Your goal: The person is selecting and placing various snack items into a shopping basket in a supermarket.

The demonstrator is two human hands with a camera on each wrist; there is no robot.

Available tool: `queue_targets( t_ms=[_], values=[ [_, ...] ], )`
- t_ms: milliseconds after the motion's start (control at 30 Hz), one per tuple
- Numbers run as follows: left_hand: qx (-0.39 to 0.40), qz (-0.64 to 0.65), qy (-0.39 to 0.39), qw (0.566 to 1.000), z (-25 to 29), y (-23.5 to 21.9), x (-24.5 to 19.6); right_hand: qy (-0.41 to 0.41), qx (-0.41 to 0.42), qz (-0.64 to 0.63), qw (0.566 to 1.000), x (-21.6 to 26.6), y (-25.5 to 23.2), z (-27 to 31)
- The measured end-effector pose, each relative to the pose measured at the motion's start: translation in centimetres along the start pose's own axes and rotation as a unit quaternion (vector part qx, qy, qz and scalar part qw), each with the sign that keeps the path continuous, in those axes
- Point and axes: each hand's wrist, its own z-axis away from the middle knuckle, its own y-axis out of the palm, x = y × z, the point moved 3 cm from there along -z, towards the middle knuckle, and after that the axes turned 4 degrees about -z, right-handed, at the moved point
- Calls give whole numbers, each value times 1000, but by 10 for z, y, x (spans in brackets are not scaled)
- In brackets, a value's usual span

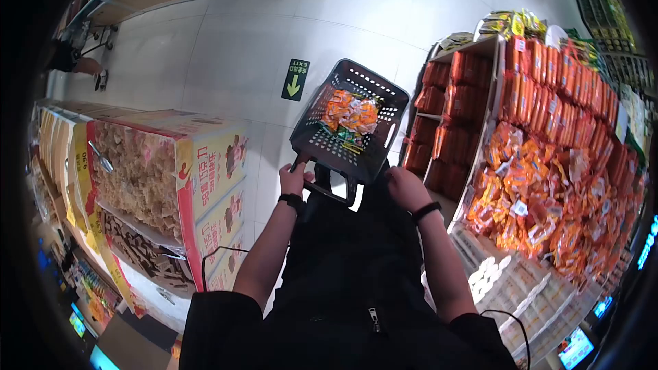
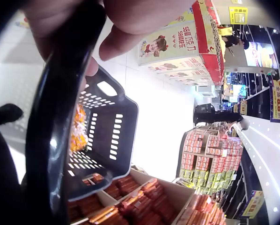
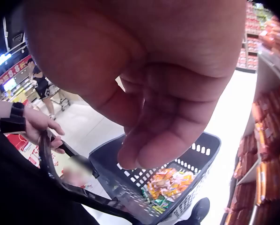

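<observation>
My left hand (image 1: 293, 179) grips the black handle (image 2: 48, 126) of a dark shopping basket (image 1: 393, 104) with perforated walls. Inside lie several orange-and-white packets (image 1: 351, 111) and a few green ones (image 3: 161, 205), gathered in one patch on the bottom. On the other side, my right hand (image 1: 409, 190) hangs just right of the basket's near end, nothing in it. Its fingers (image 3: 163, 140) are loosely curled in the right wrist view, where they overlap the basket's rim.
A display stand (image 1: 482, 62) with stacked red-orange packs and loose orange packets (image 1: 541, 185) runs along the right. To the left stand yellow-and-red printed bins (image 1: 216, 164) of wrapped goods. A green exit sign (image 1: 295, 80) marks the pale floor. People (image 3: 40, 86) are farther off.
</observation>
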Motion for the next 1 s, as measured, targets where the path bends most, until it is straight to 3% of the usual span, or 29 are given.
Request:
queue_targets(
  t_ms=[33, 200, 300, 433, 567, 667, 700, 767, 800, 900, 933, 1000],
  values=[
    [-20, 25, 2, 999, 6, 4, 3, -28, 17, 12, 999, -12, 6, -32],
    [-114, -114, 14, 987, 18, 18, -13, -88, 68, -20, 994, -61, 32, -190],
    [-165, -152, -1, 974, 26, 28, -28, -28, 157, 48, 986, -109, 67, -288],
    [-187, -194, -18, 963, 38, 38, -49, 13, 155, 127, 980, -162, 130, -392],
    [-209, -207, -58, 954, 34, 51, -59, 39, 205, 210, 955, -207, 196, -469],
    [-224, -198, -97, 950, 30, 54, -63, -57, 196, 279, 938, -272, 272, -525],
    [-235, -189, -113, 947, 30, 57, -65, 30, 215, 239, 946, -275, 277, -542],
    [-249, -189, -136, 940, 26, 58, -65, -87, 133, 374, 914, -285, 296, -552],
    [-257, -191, -140, 937, 26, 62, -68, -96, 139, 409, 897, -284, 293, -553],
    [-269, -207, -153, 928, 22, 63, -67, -114, 167, 393, 897, -284, 302, -567],
    [-268, -208, -152, 929, 22, 66, -70, -158, 174, 386, 892, -302, 315, -578],
    [-267, -208, -148, 929, 18, 68, -70, -144, 159, 357, 909, -324, 324, -591]
  ],
)
